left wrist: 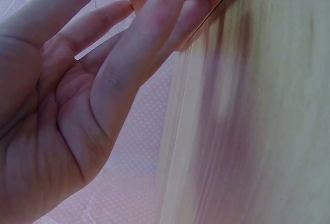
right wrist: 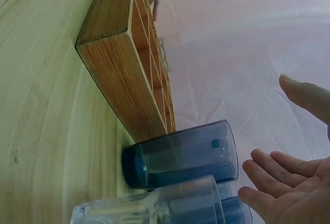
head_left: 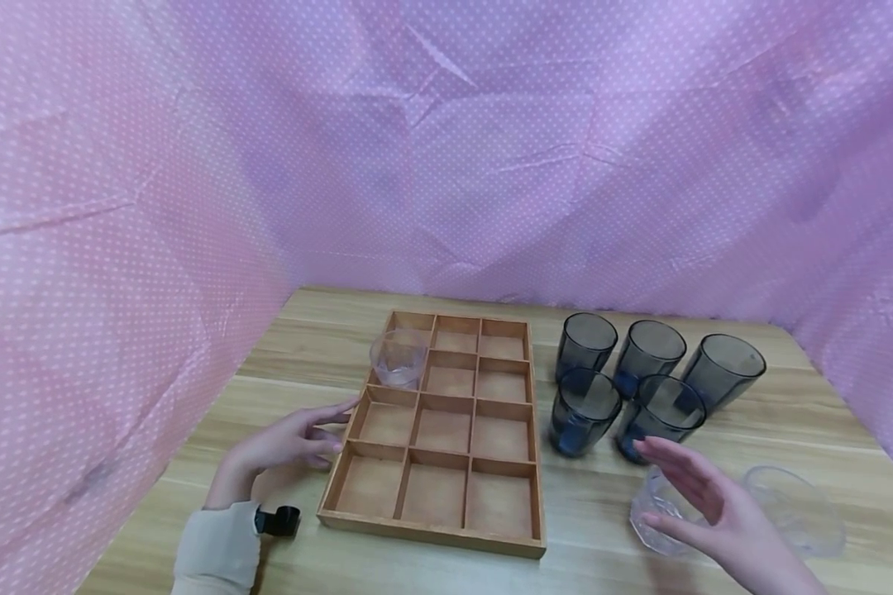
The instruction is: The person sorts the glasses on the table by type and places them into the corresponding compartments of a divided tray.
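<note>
At the near right of a wood-grain table [head_left: 580,529], a person's right hand [head_left: 725,516] hovers with thumb and fingers spread and nothing between them, beside a clear faceted tumbler [head_left: 664,496]; whether skin meets glass cannot be told. A second clear tumbler [head_left: 804,516] stands just to its right. The facets should help the grip, but the smooth walls look slippery and the glass, or glass-like plastic, rigid, probably light enough for one hand and liable to chip if knocked. The best hold would be round the sides below the rim.

Well apart at left, the left hand [head_left: 290,438], fingers relaxed, rests fingertips against the side of a twelve-compartment wooden tray [head_left: 432,535], stiff and likely steadied by its outer walls. Farther back, another clear tumbler [head_left: 398,364] occupies the left column, second row from the far end. To the tray's right cluster five smoked blue-grey tumblers [head_left: 584,413], before a pink polka-dot cloth [head_left: 432,182].
</note>
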Available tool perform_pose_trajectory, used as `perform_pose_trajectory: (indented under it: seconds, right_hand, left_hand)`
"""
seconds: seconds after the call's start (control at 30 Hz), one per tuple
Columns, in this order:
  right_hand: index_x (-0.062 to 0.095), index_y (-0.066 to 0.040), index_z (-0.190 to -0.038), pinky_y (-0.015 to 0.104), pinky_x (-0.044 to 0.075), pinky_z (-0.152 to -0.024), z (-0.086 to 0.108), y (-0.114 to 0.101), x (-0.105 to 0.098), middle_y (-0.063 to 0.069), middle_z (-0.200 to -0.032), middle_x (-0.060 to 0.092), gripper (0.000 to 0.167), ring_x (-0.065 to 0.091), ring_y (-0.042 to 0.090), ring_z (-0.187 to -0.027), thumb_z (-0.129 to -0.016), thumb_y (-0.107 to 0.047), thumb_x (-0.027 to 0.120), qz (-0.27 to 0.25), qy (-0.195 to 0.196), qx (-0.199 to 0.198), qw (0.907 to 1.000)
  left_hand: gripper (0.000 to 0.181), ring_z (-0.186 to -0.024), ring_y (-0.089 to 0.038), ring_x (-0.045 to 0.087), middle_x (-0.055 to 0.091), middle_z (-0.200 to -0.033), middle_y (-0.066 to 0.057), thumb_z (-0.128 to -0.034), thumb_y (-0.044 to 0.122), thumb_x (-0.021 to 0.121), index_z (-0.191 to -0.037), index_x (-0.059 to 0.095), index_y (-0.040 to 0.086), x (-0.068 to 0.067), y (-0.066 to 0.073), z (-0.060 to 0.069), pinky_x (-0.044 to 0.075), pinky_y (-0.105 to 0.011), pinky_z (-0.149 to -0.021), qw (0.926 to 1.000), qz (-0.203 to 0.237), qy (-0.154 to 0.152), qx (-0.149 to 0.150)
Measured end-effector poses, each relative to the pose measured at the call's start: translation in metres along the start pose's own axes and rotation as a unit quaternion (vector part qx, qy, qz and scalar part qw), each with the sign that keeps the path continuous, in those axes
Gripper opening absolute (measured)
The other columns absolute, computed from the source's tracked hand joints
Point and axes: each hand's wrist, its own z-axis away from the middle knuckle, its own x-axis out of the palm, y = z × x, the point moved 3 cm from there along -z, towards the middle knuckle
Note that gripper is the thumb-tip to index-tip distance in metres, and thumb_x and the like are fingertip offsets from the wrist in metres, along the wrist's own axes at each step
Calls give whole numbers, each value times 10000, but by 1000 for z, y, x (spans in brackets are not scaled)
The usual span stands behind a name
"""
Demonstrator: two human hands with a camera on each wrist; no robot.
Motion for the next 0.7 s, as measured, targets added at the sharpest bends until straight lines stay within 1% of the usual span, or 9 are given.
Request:
perform_pose_trajectory:
  seconds: [0.07,0.2,0.27,0.4,0.53,0.63,0.7]
  right_hand:
    - [362,90,-1411,-11,329,-1020,2,2,-2,-141,-1404,535,729,442,-104,-1282,-755,229,649,-42,54,-80,9999]
    - [391,55,-1408,-19,328,-1012,6,6,-5,-158,-1395,540,732,447,-112,-1273,-747,235,651,156,220,-52,9996]
    - [402,43,-1404,-19,333,-1008,8,8,-7,-159,-1390,545,732,452,-112,-1268,-744,241,648,154,285,-55,9995]
    - [398,39,-1410,-13,337,-1012,13,14,-11,-138,-1395,551,743,457,-99,-1274,-741,274,619,-280,332,-74,9990]
    - [379,45,-1422,-17,338,-1004,19,22,-18,-149,-1398,546,732,452,-112,-1270,-763,258,615,-338,431,153,9984]
    - [367,65,-1422,-14,344,-1001,24,28,-22,-143,-1402,545,722,458,-111,-1267,-771,252,613,-291,531,228,9979]
    - [367,71,-1421,-9,353,-999,26,32,-24,-135,-1403,547,718,464,-104,-1266,-770,262,603,-403,560,195,9974]
  left_hand:
    - [762,-1218,-448,527,171,-1494,-427,-953,192,602,-1542,142,41,0,0,0,600,-340,-853,10000,-34,-13,45]
    - [755,-1136,-345,592,184,-1500,-415,-950,189,607,-1547,160,67,1,-1,-2,604,-325,-831,10000,-75,-4,12]
    - [756,-1100,-317,606,189,-1501,-413,-948,189,610,-1548,164,75,1,-1,-2,607,-322,-822,9999,-100,6,-3]
    - [756,-1096,-322,603,184,-1497,-420,-947,186,611,-1547,166,70,2,0,-2,609,-324,-812,9999,-123,33,-8]
    - [752,-1091,-314,604,193,-1499,-414,-950,184,609,-1547,166,72,2,0,-2,610,-319,-804,9998,-170,58,8]
    - [755,-1103,-330,601,195,-1500,-413,-949,182,609,-1549,163,80,1,0,-2,609,-322,-810,9999,-143,59,32]
    - [757,-1120,-345,595,190,-1498,-418,-949,180,609,-1549,159,78,1,0,-1,608,-326,-817,9999,-123,53,48]
